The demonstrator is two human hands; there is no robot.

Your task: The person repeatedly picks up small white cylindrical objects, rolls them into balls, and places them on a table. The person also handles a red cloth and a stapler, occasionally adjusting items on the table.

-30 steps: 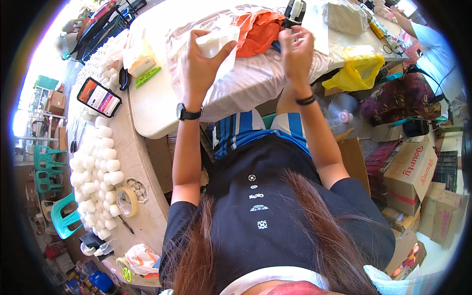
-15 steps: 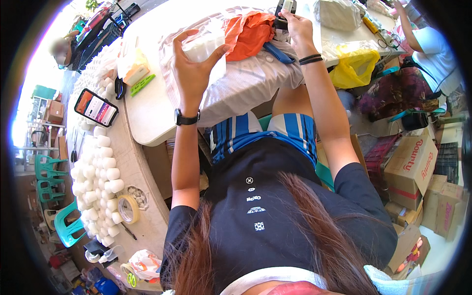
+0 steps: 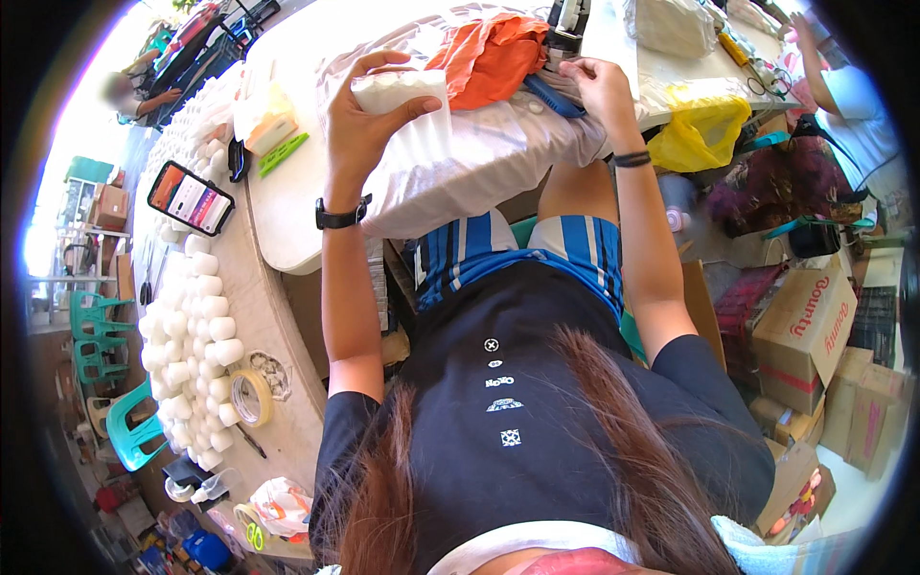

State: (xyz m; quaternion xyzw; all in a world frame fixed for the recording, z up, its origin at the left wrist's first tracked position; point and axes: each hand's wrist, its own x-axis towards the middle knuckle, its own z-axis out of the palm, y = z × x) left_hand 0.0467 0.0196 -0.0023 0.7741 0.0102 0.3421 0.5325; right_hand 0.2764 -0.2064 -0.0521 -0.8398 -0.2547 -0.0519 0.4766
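My left hand [image 3: 369,115] is curled around a clear plastic pack of white pieces [image 3: 398,91], thumb on the near side and fingers on the far side. Loose clear film seems to hang from it toward the cloth. My right hand [image 3: 606,91] has thumb and forefinger pinched together just below a black tape dispenser [image 3: 567,29]; whatever lies between the fingertips is too small to make out. Between the hands, a crumpled orange cloth or bag [image 3: 494,59] rests on a white cloth [image 3: 479,134]. A blue tool [image 3: 552,98] lies by my right hand.
At left, a phone [image 3: 192,198], a green packet [image 3: 283,154], many white cylinders [image 3: 196,355] and a tape roll [image 3: 251,398] lie on the tables. A yellow bag [image 3: 704,129] hangs at right near a seated person [image 3: 843,125]. Cardboard boxes [image 3: 805,326] stand below.
My left fingers have closed in around the plastic pack, which is tilted differently. My right hand has come off the dispenser's top and moved slightly toward me, pinching beside its near end.
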